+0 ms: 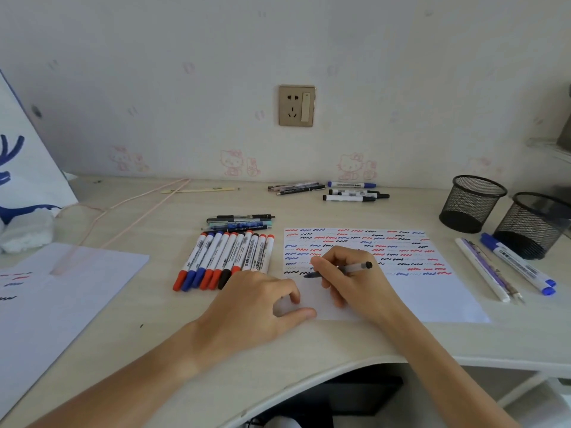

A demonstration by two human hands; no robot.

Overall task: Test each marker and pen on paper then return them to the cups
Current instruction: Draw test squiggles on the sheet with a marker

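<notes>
Right hand (349,279) clamped on a clear-barrelled black pen (343,269), fingers curled round the barrel, tip down on the paper (432,291) at the end of a black squiggle near the left edge, capped end angled up to the right. Left hand (259,307) flat-ish on the near left corner of the sheet, fingers loosely bent and a little apart, thumb stretched along the near edge, pinning the paper, gripping nothing. Sheet crowded with rows of red, blue and black wavy lines across its far half, near half still white. Just left of the sheet, a tight row of whiteboard markers (222,261) with red, blue and black caps, lying side by side, caps toward the near edge. Beyond that row, a small bundle of pens (239,222) lying crosswise. Farther back by the wall, more markers (355,191) and thin pens (296,188). Over on the right, two black mesh cups (472,203), upright, side by side; contents, if any, not visible. In front of them, just off the paper's right edge, two blue-capped markers (522,267) and several slim white pens (485,270) on the tabletop (148,304). Far left, a second sheet (61,288) with a few coloured squiggles. On the wall behind, a brass-coloured socket (296,105).
</notes>
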